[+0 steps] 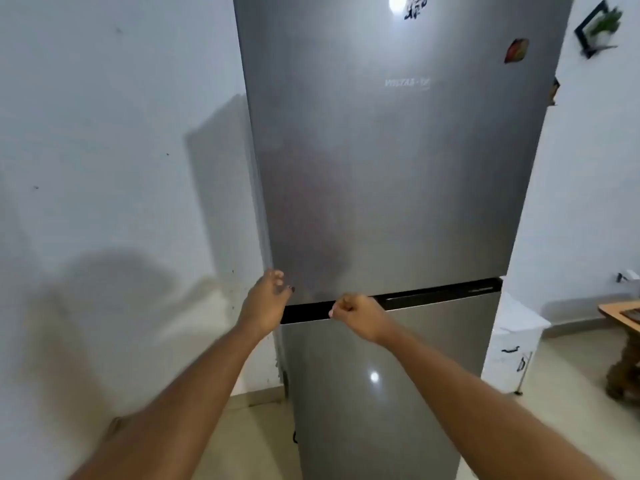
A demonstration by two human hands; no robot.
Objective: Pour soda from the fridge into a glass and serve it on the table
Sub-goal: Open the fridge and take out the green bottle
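Note:
A tall grey fridge (398, 174) fills the middle of the view, both doors closed. A black strip (443, 292) separates the upper door from the lower door (381, 393). My left hand (265, 301) is at the lower left corner of the upper door, fingers loosely apart and holding nothing; its fingertips are at the door's edge. My right hand (356, 315) is curled into a fist right in front of the black strip, left of its middle. No soda and no glass are in view.
A white wall (121, 168) stands close on the left of the fridge. A white cabinet (512, 344) is on the right, and a wooden table's corner (620, 311) shows at the right edge. Magnets sit on the upper door.

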